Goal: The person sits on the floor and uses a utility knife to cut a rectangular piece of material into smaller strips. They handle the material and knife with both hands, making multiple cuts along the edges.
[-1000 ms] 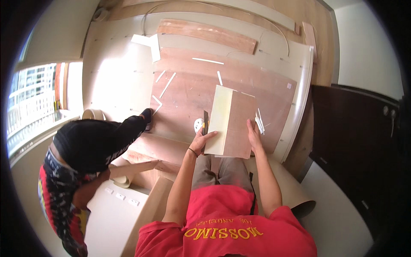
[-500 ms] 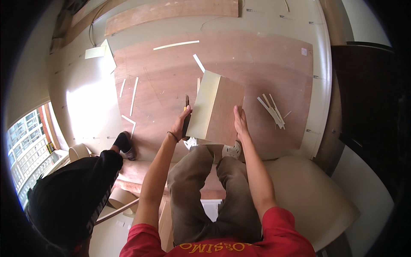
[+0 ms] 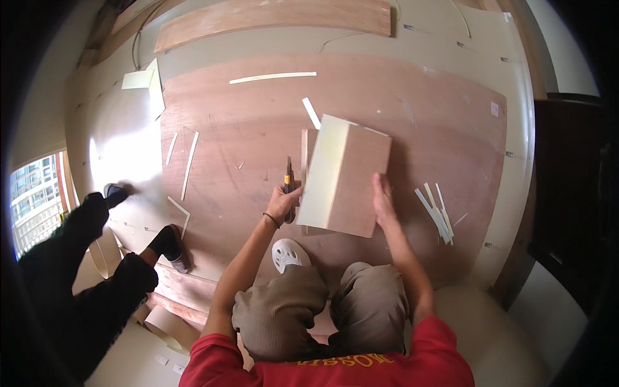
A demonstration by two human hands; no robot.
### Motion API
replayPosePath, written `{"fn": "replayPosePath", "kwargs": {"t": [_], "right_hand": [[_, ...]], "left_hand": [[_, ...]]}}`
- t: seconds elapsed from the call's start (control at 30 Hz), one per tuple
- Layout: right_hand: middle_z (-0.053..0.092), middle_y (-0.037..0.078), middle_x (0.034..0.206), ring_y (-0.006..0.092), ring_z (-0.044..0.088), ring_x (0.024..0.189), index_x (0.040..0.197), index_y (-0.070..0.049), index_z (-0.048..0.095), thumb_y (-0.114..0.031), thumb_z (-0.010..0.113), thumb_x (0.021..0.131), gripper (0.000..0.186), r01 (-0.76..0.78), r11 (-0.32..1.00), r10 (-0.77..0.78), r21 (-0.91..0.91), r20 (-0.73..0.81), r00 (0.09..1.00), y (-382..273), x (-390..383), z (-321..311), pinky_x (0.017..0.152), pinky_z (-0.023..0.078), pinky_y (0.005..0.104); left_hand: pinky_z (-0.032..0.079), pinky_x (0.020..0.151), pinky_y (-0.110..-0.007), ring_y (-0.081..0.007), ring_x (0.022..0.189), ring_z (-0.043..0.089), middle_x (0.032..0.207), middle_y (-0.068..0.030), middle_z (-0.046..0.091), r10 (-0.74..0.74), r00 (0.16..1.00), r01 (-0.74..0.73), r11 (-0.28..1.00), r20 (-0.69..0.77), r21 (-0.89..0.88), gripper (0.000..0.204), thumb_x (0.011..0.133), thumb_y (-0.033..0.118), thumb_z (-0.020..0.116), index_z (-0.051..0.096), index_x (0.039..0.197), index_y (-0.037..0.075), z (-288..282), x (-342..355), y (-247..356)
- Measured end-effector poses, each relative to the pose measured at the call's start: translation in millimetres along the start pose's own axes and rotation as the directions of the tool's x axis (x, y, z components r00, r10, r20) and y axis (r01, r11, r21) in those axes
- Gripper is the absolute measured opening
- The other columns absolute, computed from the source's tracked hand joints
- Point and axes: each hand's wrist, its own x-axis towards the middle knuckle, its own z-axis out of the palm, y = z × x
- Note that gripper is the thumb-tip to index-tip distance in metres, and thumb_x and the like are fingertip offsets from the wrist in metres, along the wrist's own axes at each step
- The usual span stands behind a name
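Head view: my left hand (image 3: 281,204) is holding knife (image 3: 288,180) and board (image 3: 360,184) at nine o'clock, my right hand (image 3: 385,208) gripping three; I'm judging the board light, stiff, best edge-held.

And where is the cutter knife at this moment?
In the head view, the cutter knife is in the left hand, just left of the pale and brown panel.

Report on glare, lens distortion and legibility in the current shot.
Head view: glare washes out part of the pale surface at left; head view: fisheye bows the pale strip at right, and darkness rings the frame; head view: the cutter in the left hand is readable.
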Motion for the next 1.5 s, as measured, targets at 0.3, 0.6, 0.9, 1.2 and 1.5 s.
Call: {"fn": "replayPosePath", "kwargs": {"t": [0.3, 0.6, 0.9, 1.2, 1.5], "right_hand": [[0.049, 0.020, 0.141, 0.0281, 0.048, 0.129, 0.139, 0.007, 0.043, -0.055, 0.051, 0.097, 0.076, 0.026, 0.992, -0.066, -0.126, -0.330, 0.942, -24.0, 44.5, -120.0, 0.106, 0.037, 0.0372], [0.052, 0.024, 0.127, 0.0400, 0.049, 0.118, 0.133, 0.003, 0.049, -0.044, 0.057, 0.094, 0.061, -0.219, 0.484, -0.327, -0.847, -0.407, 0.853, -27.4, 58.2, -174.8, 0.103, 0.039, 0.0455], [0.058, 0.013, 0.115, 0.0193, 0.058, 0.102, 0.126, -0.003, 0.047, -0.011, 0.057, 0.095, 0.034, 0.390, 0.881, -0.382, -0.269, 0.084, 0.920, -46.7, -10.0, -31.3, 0.087, 0.049, 0.0335], [0.055, 0.015, 0.121, 0.0198, 0.058, 0.108, 0.131, -0.004, 0.031, -0.005, 0.059, 0.093, 0.047, 0.527, 0.848, -0.484, 0.062, 0.498, 0.720, -109.4, -25.2, 65.5, 0.089, 0.051, 0.0338], [0.052, 0.009, 0.091, 0.0147, 0.057, 0.075, 0.128, -0.001, 0.025, -0.004, 0.044, 0.090, 0.042, 0.300, 0.909, -0.413, 0.290, 0.526, 0.743, -111.5, -15.6, 88.3, 0.062, 0.049, 0.0289]], "left_hand": [[0.038, 0.057, -0.023, -0.0037, 0.065, 0.042, 0.074, 0.0082, 0.049, 0.204, 0.971, -0.239, 0.757, 0.127, 0.608, 0.043, 0.079, 0.029, 0.081, 0.067, 0.106, -0.001, -65.1, 10.3, 32.3], [0.053, 0.079, -0.038, -0.0247, 0.090, 0.067, 0.096, -0.0084, 0.072, -0.233, 0.939, -0.307, -0.240, 0.253, 0.921, 0.040, 0.074, 0.023, 0.079, 0.070, 0.111, 0.011, -35.2, 43.0, 152.7], [0.053, 0.088, -0.038, -0.0246, 0.104, 0.064, 0.110, -0.0059, 0.066, -0.140, 0.837, -0.544, -0.321, 0.529, 0.775, 0.043, 0.081, 0.017, 0.070, 0.062, 0.123, 0.020, 46.8, 58.9, 99.8], [0.047, 0.099, -0.034, -0.0172, 0.110, 0.059, 0.126, -0.0087, 0.056, 0.276, 0.950, -0.308, 0.910, 0.148, 0.279, 0.056, 0.101, 0.036, 0.053, 0.040, 0.147, 0.008, 81.8, 13.6, 127.4], [0.048, 0.086, -0.036, -0.0196, 0.095, 0.058, 0.102, -0.0128, 0.060, 0.043, 0.970, -0.178, 0.797, 0.240, 0.577, 0.085, 0.089, 0.068, 0.054, 0.035, 0.143, 0.006, 110.0, -31.8, 154.9]]}}
